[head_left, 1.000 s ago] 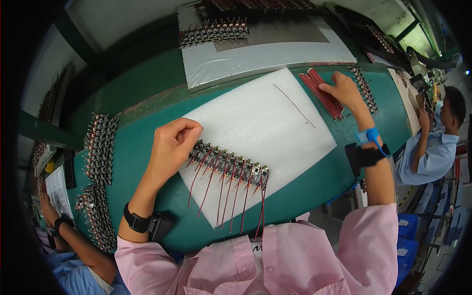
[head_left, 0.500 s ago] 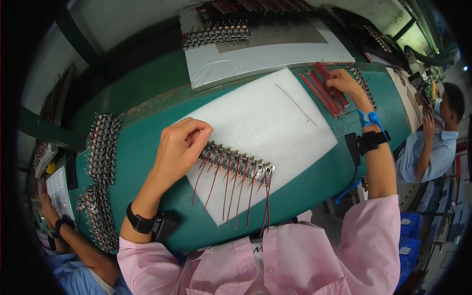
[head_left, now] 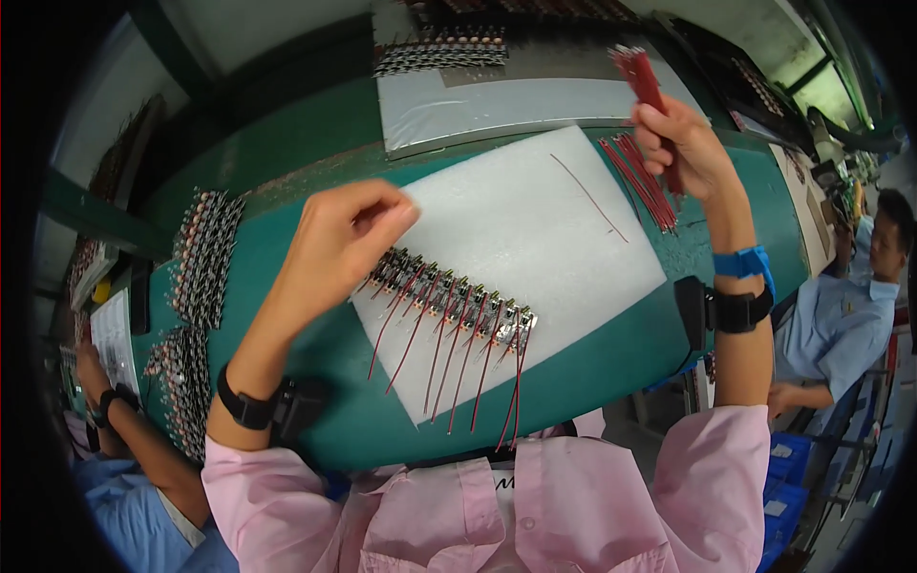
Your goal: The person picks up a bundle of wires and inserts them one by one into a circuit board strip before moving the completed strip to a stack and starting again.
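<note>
My right hand (head_left: 693,143), raised at the far right of the bench, is closed around a bundle of red wires (head_left: 642,78). Below it, more red wires (head_left: 642,181) lie beside the white foam sheet (head_left: 535,220). My left hand (head_left: 344,239) hovers over the foam's left edge, thumb and fingertips pinched together; whatever may be between them is hidden. Just beneath that hand, a row of small circuit boards (head_left: 468,301) lies slantwise on the foam, with several red wires trailing from it toward me. One loose red wire (head_left: 587,196) rests on the foam's far right part.
Stacks of circuit boards (head_left: 205,258) stand on the green bench (head_left: 287,229) at left. Behind the foam is a raised white platform (head_left: 478,110) carrying more boards (head_left: 439,53). Co-workers in blue sit at right (head_left: 831,315) and left (head_left: 134,497).
My right hand has lifted the wire bundle up off the bench, leaving other wires there. My left hand has shifted slightly up and stays pinched.
</note>
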### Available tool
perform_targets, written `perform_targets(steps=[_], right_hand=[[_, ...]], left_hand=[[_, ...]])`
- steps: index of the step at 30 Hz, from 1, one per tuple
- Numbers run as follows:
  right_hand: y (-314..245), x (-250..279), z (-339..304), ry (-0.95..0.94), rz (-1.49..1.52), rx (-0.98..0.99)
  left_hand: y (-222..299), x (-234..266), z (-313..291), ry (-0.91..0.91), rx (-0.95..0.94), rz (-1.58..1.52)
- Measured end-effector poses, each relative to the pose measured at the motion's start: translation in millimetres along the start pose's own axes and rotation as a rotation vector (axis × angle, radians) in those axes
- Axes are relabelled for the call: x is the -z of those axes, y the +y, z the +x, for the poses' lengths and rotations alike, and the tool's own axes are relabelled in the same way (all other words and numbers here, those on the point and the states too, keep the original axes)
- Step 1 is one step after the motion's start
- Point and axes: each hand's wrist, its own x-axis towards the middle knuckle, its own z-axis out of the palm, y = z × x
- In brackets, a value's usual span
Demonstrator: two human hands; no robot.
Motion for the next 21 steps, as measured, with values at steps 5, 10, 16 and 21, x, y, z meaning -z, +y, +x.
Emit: perform_targets(steps=[5,10,16,21], right_hand=[[-20,-135,6,-0.477,0.039,-0.063],[-9,-175,11,-0.527,-0.055,0.044],[17,-136,5,-0.367,-0.242,0.143],[11,-124,-2,-0.398,-0.325,0.027]], left_hand=[[20,-19,30,0.162,-0.153,-0.356],[23,5,25,0.321,-0.179,-0.960],[3,51,-39,0.644,-0.171,-0.699],[-78,14,-80,0.693,0.096,-0.249]])
